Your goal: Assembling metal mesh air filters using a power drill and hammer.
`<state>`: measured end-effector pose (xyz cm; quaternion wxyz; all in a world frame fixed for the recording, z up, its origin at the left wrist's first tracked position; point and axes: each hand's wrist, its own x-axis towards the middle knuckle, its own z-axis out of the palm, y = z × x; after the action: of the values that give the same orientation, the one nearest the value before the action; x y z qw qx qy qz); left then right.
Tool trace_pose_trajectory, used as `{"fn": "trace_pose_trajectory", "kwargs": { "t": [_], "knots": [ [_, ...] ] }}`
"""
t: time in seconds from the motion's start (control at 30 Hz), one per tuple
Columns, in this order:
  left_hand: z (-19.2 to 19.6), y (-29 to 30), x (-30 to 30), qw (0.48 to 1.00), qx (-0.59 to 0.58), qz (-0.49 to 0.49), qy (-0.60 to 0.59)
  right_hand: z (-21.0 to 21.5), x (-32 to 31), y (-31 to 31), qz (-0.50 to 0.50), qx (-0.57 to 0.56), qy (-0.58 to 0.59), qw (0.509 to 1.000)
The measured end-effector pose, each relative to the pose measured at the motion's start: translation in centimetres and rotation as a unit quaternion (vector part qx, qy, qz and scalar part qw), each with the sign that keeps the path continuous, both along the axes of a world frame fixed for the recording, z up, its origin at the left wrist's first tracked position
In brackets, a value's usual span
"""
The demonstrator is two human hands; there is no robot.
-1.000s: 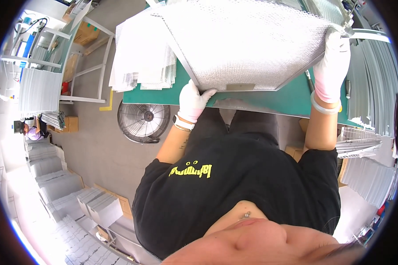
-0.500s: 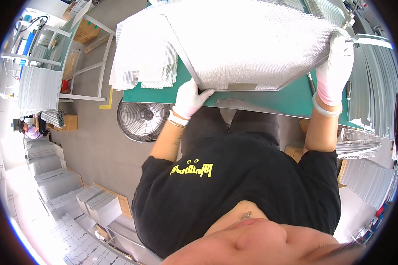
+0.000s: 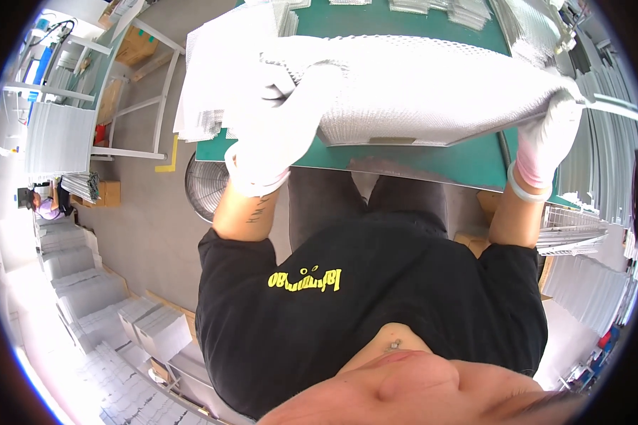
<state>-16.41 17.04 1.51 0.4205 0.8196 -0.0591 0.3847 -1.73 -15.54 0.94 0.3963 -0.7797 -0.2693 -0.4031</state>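
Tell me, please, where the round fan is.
In the head view, the fan is left of centre, by the near-left corner of the green table, between the yellow floor line and left forearm.

Left hand [image 3: 287,117] indistinct in glare, floor fan [image 3: 202,188] partly hidden behind left forearm [image 3: 242,216]

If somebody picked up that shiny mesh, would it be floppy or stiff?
The mesh is probably a bit floppy, since its top looks curved. It's likely light for its size, because it looks thin and has tiny holes along the top. The lower edge may be stiffer, as it looks like a straight rim.
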Motion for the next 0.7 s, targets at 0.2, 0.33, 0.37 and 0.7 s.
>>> {"fn": "trace_pose_trajectory", "kwargs": {
  "t": [0.2,0.33,0.37,0.7],
  "knots": [
    [-2.8,-0.3,0.1,0.984,0.013,0.028,-0.176,0.0,-2.0,1.4,0.328,0.265,0.13,0.897],
    [-2.7,0.5,0.4,0.968,0.117,0.108,-0.194,0.5,-3.2,3.8,0.253,0.271,0.078,0.925],
    [-2.8,0.6,0.3,0.977,0.113,0.116,-0.142,1.2,-3.8,4.9,0.187,0.285,0.033,0.94],
    [-2.2,1.2,2.3,0.96,0.14,0.178,-0.162,7.5,-0.8,0.3,0.242,-0.015,0.088,0.966]
  ]
}}
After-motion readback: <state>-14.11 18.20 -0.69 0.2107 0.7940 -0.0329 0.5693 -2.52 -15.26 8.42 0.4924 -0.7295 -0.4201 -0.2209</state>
